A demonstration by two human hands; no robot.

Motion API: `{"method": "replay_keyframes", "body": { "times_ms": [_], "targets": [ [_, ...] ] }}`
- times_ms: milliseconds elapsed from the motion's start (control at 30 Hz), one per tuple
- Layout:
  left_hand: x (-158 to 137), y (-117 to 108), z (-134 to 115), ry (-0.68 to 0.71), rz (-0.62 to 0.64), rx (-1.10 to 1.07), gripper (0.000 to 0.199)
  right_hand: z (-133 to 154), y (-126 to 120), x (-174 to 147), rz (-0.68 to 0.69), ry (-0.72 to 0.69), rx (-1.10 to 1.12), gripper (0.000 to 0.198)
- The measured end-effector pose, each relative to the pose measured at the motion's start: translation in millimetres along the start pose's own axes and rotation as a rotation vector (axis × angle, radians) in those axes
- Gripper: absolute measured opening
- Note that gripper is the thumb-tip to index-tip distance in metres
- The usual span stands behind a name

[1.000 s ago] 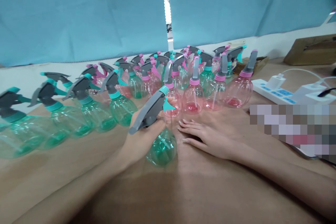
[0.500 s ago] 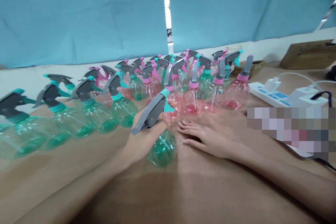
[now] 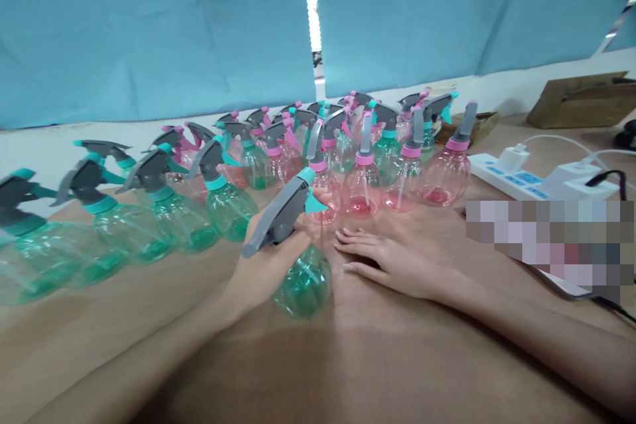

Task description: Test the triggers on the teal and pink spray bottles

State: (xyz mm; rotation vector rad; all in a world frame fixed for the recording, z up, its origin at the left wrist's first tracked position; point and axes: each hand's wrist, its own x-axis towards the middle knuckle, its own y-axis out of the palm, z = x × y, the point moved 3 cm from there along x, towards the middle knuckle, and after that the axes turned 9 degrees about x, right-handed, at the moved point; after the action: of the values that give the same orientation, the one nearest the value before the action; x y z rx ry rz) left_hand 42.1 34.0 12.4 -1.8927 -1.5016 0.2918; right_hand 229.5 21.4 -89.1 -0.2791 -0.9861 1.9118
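My left hand is wrapped round the neck of a green spray bottle, whose grey and teal trigger head rises above the fingers. This bottle is close to upright, its nozzle pointing away to the right. My right hand rests palm down on the wooden table, fingers stretched out, holding nothing. Just beyond it stands a pink spray bottle with a grey trigger head. To the left, several green spray bottles form a row. The fingers behind the held bottle's head are mostly hidden.
More pink and green spray bottles crowd the back of the table. A white power strip with plugged-in chargers lies at the right, near a blurred-out flat device and a cardboard box. Blue sheeting covers the wall behind.
Both hands keep their places, the left still round the green spray bottle, which leans very slightly more to the left. The whole view has shifted a little.
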Motion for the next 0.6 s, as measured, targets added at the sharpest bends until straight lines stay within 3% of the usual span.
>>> {"method": "replay_keyframes", "body": {
  "times_ms": [233,400,600],
  "targets": [
    [-1.8,-1.5,0.2,-0.041,-0.081,0.020,0.013,0.7,-0.8,-0.6,-0.014,-0.002,0.019,0.047],
    [-1.0,-0.8,-0.5,-0.007,-0.035,0.002,0.014,1.1,-1.2,-0.2,-0.002,0.001,-0.013,0.047],
    [-1.7,0.0,-0.4,-0.064,-0.020,-0.005,0.014,-0.8,-1.3,0.4,0.013,0.008,-0.017,0.047]
  ]
}}
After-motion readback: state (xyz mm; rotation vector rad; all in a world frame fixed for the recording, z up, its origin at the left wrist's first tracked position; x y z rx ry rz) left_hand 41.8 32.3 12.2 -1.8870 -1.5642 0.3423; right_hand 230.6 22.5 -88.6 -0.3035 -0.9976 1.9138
